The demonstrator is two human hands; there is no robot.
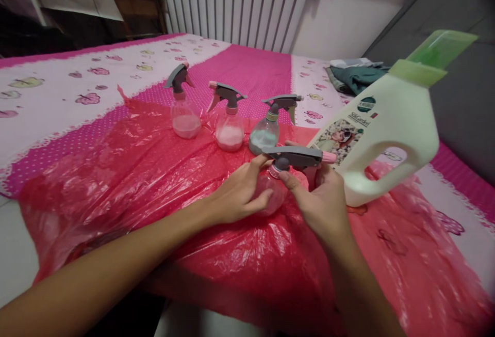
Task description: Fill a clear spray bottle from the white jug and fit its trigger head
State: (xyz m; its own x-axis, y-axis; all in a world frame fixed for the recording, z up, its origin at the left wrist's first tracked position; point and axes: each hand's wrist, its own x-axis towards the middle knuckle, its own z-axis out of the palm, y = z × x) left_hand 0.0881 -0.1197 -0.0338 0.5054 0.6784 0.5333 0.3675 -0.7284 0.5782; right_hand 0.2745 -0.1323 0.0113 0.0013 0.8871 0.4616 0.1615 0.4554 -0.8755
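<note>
A clear spray bottle [275, 197] with a grey and pink trigger head stands low in front of me. My left hand [242, 192] wraps round its body from the left, thumb across the front. At its pink collar and trigger head, my right hand [319, 192] grips with the thumb near the neck; some of those fingers are hidden behind. Just beyond are three more spray bottles: one with a green collar [264, 135] and bluish liquid, one with whitish liquid [229, 135], and one with pinkish liquid [186, 123] farther left.
A large pale green detergent jug [390, 125] with a green cap leans at the right. Red plastic sheeting [127, 172] covers part of the pink patterned bed [255, 63]. Folded dark clothes [358, 76] lie behind the jug. A radiator [232, 6] stands at the back wall.
</note>
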